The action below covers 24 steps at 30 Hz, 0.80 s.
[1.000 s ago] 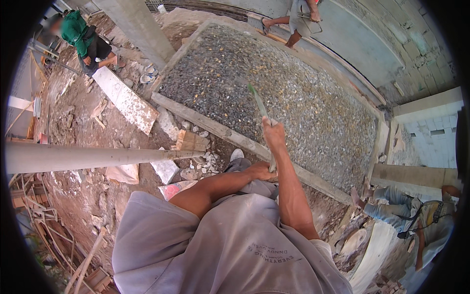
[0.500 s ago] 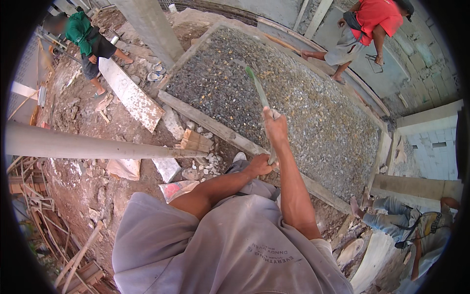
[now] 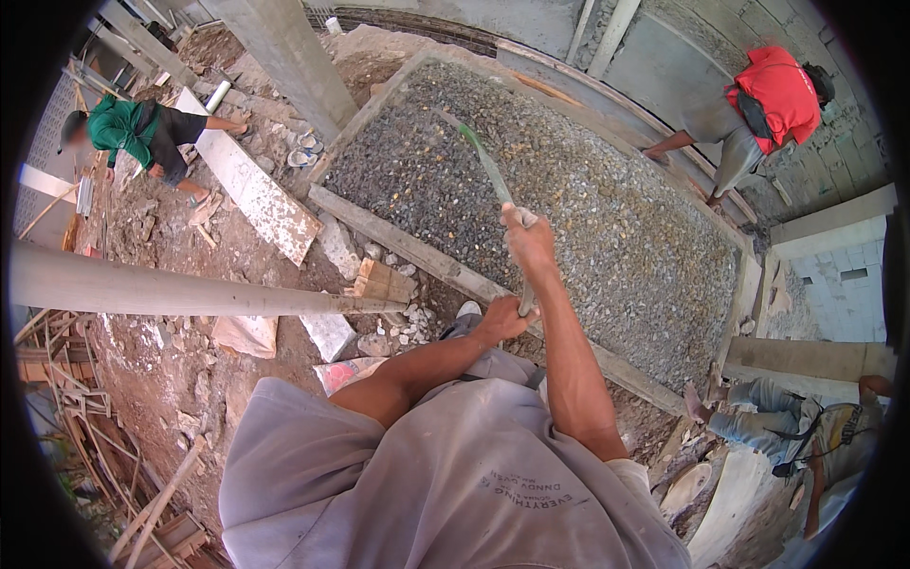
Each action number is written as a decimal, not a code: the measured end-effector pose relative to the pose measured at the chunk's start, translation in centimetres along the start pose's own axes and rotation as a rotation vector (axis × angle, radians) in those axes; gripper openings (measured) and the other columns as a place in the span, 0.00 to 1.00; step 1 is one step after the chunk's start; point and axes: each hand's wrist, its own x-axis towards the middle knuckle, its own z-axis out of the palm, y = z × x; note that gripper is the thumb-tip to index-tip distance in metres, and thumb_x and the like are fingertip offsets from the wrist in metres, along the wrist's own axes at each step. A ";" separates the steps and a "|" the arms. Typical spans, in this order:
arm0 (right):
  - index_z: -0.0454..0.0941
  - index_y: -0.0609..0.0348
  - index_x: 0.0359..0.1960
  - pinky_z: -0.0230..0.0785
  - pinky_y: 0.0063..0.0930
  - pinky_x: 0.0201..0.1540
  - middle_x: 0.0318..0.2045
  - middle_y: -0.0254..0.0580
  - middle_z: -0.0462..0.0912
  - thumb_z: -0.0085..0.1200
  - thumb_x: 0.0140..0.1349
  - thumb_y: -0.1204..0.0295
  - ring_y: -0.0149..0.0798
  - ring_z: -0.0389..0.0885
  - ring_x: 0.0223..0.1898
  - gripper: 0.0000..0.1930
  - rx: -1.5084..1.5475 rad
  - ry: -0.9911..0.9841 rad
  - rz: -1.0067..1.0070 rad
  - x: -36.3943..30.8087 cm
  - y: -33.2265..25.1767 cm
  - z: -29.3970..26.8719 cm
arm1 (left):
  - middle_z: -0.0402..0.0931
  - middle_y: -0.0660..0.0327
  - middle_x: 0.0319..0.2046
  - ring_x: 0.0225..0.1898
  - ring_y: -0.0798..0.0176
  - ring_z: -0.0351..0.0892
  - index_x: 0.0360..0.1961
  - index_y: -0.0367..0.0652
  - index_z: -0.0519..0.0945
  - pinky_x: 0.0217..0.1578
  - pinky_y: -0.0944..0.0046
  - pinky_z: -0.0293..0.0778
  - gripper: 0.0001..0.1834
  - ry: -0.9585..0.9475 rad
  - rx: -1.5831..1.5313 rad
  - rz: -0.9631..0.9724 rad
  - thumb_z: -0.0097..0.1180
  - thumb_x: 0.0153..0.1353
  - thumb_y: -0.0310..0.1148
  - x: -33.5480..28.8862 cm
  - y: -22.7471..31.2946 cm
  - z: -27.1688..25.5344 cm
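A long-handled tool [image 3: 491, 174] with a green section near its far end reaches out over a bed of wet gravel [image 3: 607, 247]. Its head lies against the stones and is hard to make out. My right hand [image 3: 529, 237] is wrapped round the handle partway along. Closer to my body, my left hand [image 3: 505, 321] grips the handle's near end. Both fists are closed. Beneath my hands runs the near edge board [image 3: 417, 247] of the gravel bed, a low raised border.
A person in green [image 3: 133, 128] bends at far left by a long spattered board [image 3: 251, 194]. One in red [image 3: 773, 100] stoops at far right; another [image 3: 806, 431] is at right. A pole [image 3: 190, 286] crosses at left, near rubble and wood blocks [image 3: 382, 280].
The tool's far end and my right hand have shifted slightly left. The person in red has moved right and turned; the person in green leans lower and further left.
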 end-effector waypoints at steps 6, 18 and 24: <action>0.78 0.60 0.26 0.54 0.27 0.19 0.13 0.28 0.68 0.51 0.60 0.51 0.26 0.62 0.15 0.22 0.017 -0.039 -0.015 -0.5 -0.2 0.1 | 0.77 0.45 0.31 0.37 0.41 0.75 0.31 0.40 0.80 0.43 0.46 0.68 0.22 0.127 -0.069 0.098 0.52 0.53 0.50 -0.5 0.0 0.5; 0.77 0.60 0.26 0.51 0.24 0.16 0.12 0.27 0.67 0.50 0.61 0.54 0.23 0.61 0.13 0.20 0.141 -0.010 -0.007 0.0 1.3 -0.2 | 0.77 0.43 0.33 0.39 0.41 0.75 0.31 0.40 0.80 0.42 0.48 0.69 0.21 0.084 -0.100 0.032 0.51 0.53 0.49 -0.8 0.7 0.6; 0.76 0.63 0.24 0.60 0.32 0.23 0.13 0.34 0.70 0.48 0.61 0.55 0.31 0.66 0.17 0.21 0.076 0.120 0.089 -0.4 2.8 -2.8 | 0.77 0.44 0.36 0.42 0.41 0.75 0.35 0.41 0.80 0.46 0.48 0.68 0.25 -0.136 0.031 -0.026 0.49 0.55 0.54 -0.9 2.2 1.1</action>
